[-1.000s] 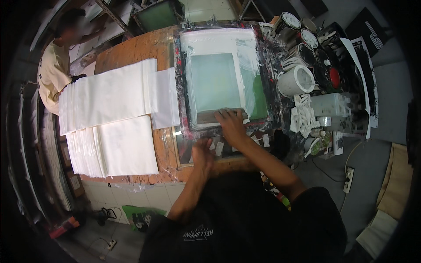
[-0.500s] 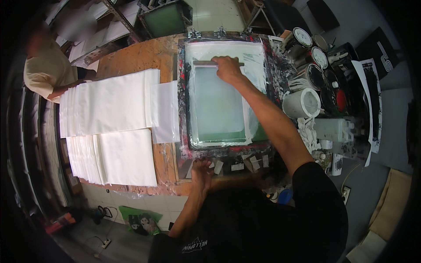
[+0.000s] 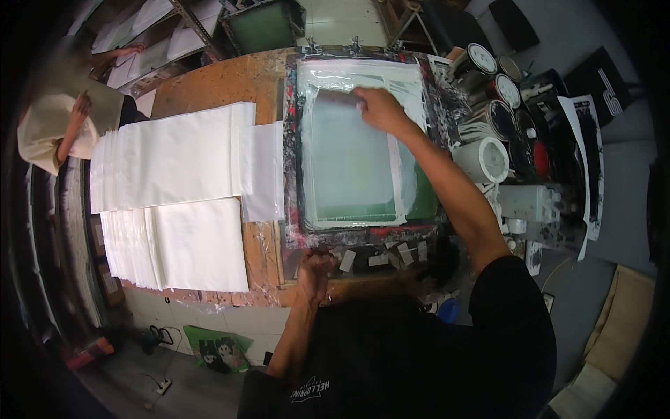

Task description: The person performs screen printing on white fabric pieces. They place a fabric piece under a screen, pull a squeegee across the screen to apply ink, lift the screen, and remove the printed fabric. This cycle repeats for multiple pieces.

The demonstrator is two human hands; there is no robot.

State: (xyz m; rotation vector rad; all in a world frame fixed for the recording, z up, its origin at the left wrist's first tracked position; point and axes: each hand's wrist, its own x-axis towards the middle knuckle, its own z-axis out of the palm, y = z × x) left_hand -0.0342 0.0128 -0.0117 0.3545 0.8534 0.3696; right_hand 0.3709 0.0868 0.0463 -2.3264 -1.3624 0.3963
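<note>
Probably inking, clamping right fingers [image 3: 361, 96] on squeegee [image 3: 338, 98] over screen [image 3: 354, 164]; cannot tell state of left fingers [image 3: 319, 259]; next, press evenly.

An ink-smeared framed screen [image 3: 352, 164] and paint-streaked tins [image 3: 493, 120] show a printing workshop.

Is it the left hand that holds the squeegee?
No, the right hand holds the squeegee near the far end of the screen, while the left hand is by its near edge.
</note>
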